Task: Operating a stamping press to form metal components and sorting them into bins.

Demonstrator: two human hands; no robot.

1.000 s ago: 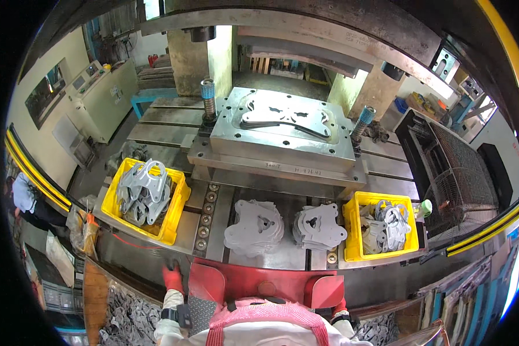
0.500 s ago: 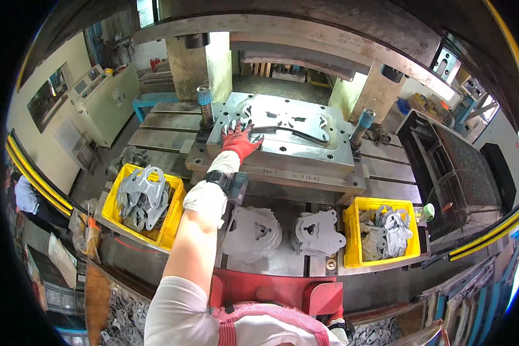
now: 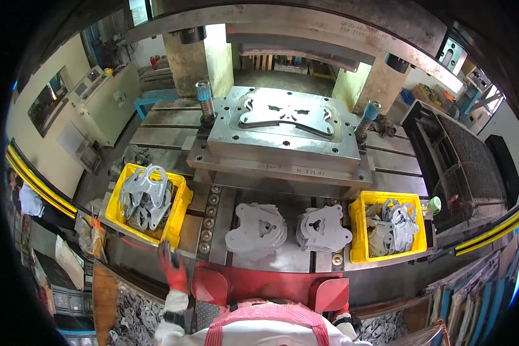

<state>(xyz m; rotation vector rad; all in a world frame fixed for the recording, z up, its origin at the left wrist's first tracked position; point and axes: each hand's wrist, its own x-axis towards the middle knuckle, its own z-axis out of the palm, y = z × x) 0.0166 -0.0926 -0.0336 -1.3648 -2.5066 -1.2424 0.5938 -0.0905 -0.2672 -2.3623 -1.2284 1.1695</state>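
head view: the left hand (image 3: 172, 270), in a red glove, hangs low at the bench edge with nothing in it, fingers loosely open. just above it sits the left yellow bin (image 3: 176, 214) of cut metal parts. the right hand (image 3: 341, 315) barely shows; its grip cannot be told.

Metal-stamping workshop, press die (image 3: 285, 124), yellow bins (image 3: 149, 199) of seemingly stamped parts

The steel bench (image 3: 213, 216) of the press fills the middle of the frame. On it sit a die block (image 3: 282, 130) at centre, a yellow bin (image 3: 179, 205) of metal parts at lower left, two stacks of flat blanks (image 3: 256, 230) below centre, and another yellow bin (image 3: 357, 230) at lower right.
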